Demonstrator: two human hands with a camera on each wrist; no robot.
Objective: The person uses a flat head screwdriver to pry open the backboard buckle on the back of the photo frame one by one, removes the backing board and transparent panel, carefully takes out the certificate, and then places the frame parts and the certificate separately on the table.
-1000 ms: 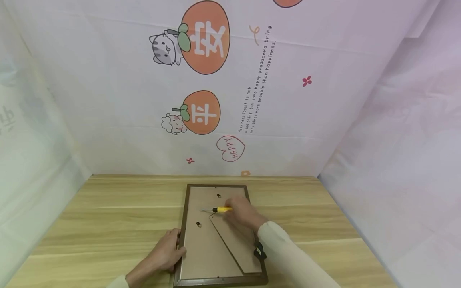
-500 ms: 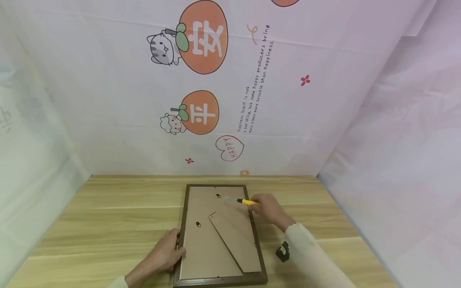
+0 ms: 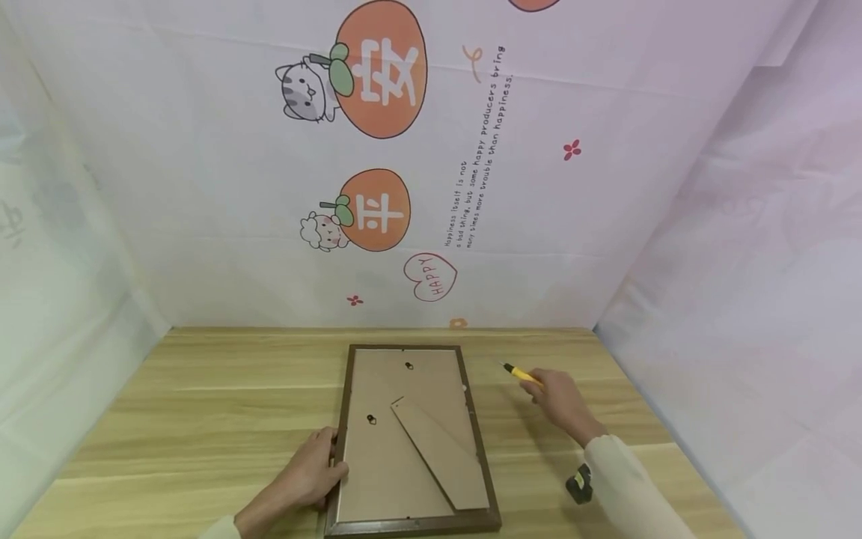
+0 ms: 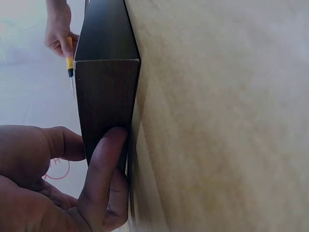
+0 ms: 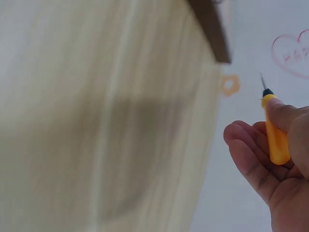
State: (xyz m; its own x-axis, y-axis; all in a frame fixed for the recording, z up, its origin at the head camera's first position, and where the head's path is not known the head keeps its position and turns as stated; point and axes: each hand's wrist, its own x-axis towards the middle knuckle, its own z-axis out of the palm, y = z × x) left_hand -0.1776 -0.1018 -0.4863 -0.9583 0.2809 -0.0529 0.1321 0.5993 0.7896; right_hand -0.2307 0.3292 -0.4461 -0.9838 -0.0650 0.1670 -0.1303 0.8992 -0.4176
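A dark brown picture frame (image 3: pixel 488 479) lies face down on the wooden table, its beige backing board (image 3: pixel 367 479) facing up. My left hand (image 3: pixel 308 470) grips the frame's left edge, thumb over the top and fingers against the side; in the left wrist view its fingers bend against the dark side (image 4: pixel 104 96). To the right of the frame, my right hand (image 3: pixel 562 404) holds a screwdriver (image 3: pixel 520 373) in the air. The yellow handle (image 5: pixel 276 140) sits between thumb and fingers, and the thin metal shaft points away toward the back wall.
A folded easel stand (image 3: pixel 441 460) lies slantwise on the backing. Two small dark hanging hooks (image 3: pixel 408 366) are fixed to the board. A white printed cloth (image 3: pixel 525 224) rises behind the table's back edge, and pale sheets (image 3: pixel 761 337) hang at both sides.
My right hand has carried the screwdriver from over the backing board to the right, past the frame's right edge. My left hand and the frame have stayed in place.
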